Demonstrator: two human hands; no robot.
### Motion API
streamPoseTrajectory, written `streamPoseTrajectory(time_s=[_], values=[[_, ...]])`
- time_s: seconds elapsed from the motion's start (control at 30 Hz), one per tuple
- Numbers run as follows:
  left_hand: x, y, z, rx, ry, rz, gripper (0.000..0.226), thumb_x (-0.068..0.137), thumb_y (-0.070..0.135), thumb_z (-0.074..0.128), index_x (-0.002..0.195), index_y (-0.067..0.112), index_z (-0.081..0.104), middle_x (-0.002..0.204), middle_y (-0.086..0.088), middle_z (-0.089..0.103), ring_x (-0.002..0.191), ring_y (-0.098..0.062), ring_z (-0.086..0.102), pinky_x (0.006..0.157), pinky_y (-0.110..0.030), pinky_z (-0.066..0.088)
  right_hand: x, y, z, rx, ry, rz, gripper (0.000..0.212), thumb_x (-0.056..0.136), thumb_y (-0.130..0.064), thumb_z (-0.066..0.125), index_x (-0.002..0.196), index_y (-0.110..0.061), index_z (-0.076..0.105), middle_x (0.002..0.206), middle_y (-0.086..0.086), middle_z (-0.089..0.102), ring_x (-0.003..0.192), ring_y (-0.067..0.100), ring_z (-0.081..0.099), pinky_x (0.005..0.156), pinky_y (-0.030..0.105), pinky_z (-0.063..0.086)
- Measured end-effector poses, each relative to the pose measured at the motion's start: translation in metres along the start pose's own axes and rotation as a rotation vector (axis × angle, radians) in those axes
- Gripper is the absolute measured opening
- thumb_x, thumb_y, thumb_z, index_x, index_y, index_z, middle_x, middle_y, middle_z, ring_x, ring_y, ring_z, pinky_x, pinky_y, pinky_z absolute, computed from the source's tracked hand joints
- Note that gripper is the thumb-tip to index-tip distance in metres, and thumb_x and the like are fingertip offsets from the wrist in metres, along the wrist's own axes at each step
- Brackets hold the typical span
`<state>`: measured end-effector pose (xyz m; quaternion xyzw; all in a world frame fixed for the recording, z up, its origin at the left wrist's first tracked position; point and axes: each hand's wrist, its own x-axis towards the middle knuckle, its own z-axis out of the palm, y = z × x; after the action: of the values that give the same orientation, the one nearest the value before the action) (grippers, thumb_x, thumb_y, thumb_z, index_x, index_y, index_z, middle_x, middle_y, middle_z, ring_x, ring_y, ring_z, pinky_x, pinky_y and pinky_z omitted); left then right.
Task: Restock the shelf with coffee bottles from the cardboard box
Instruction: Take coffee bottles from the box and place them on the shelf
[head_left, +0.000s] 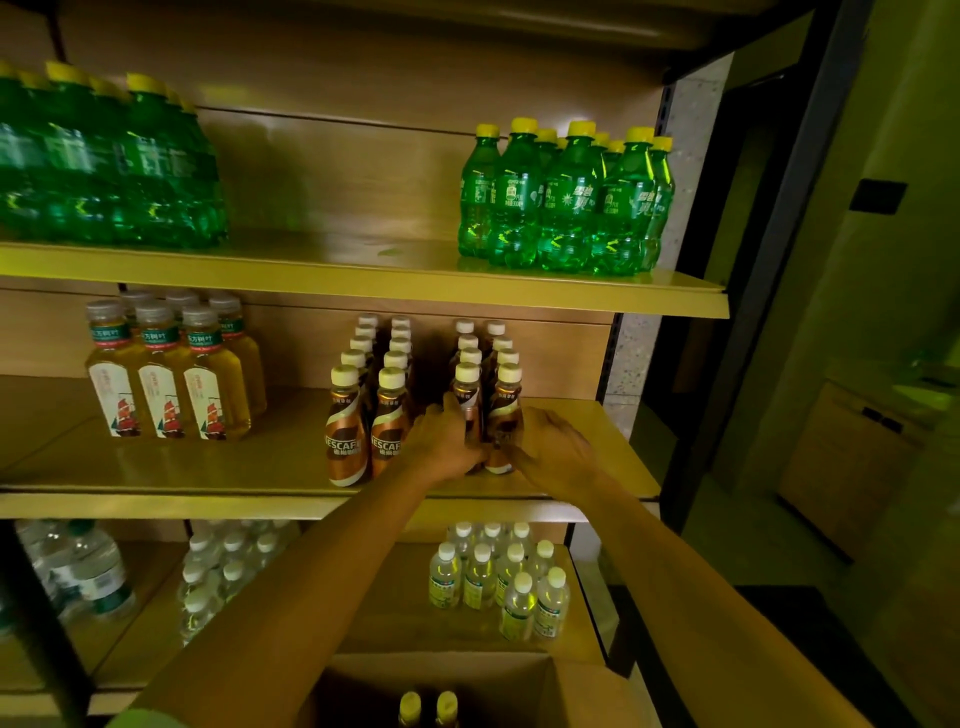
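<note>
- Head view: left hand wraps one front coffee bottle; right hand cups its neighbour, probably squaring them into rows.
- Below the forearms, the box holds two more bottles.

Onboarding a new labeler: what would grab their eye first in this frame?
Both hands, left hand and right hand, close around two coffee bottles at the front of the right-hand rows on the middle shelf. Bright green soda bottles glow on the shelf above. The cardboard box sits at bottom centre, two caps showing.
</note>
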<state>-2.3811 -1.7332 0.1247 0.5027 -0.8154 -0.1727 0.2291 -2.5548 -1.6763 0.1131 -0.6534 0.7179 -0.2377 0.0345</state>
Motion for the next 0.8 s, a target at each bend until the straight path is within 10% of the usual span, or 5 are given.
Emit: streamPoseTrajectory(time_s=[0.33,0.8], values=[[-0.078,-0.013,0.013,0.441,-0.176,0.211,0.106,0.082,0.062,0.062,0.156,0.015,0.003,0.162,-0.019,0.01,0.149,-0.043,0.009,0.12,-0.057,0.017,-0.072,-0.011,-0.01,-0.219,-0.046,-0.046,0.088,0.088,-0.061,0.06,0.154,-0.013,0.026,0.159,0.012,0.033,0.146,0.033,0.031,0.117,0.048,0.031],[-0.112,-0.038,0.029,0.352,-0.252,0.182,0.086,0.084,0.061,0.06,0.15,0.018,0.027,0.159,-0.013,0.026,0.145,-0.037,0.027,0.116,-0.049,0.03,-0.115,-0.011,0.022,-0.264,-0.03,-0.121,0.079,0.086,-0.064,0.061,0.146,-0.017,0.04,0.149,0.006,0.048,0.132,0.03,0.05,0.101,0.043,0.047]])
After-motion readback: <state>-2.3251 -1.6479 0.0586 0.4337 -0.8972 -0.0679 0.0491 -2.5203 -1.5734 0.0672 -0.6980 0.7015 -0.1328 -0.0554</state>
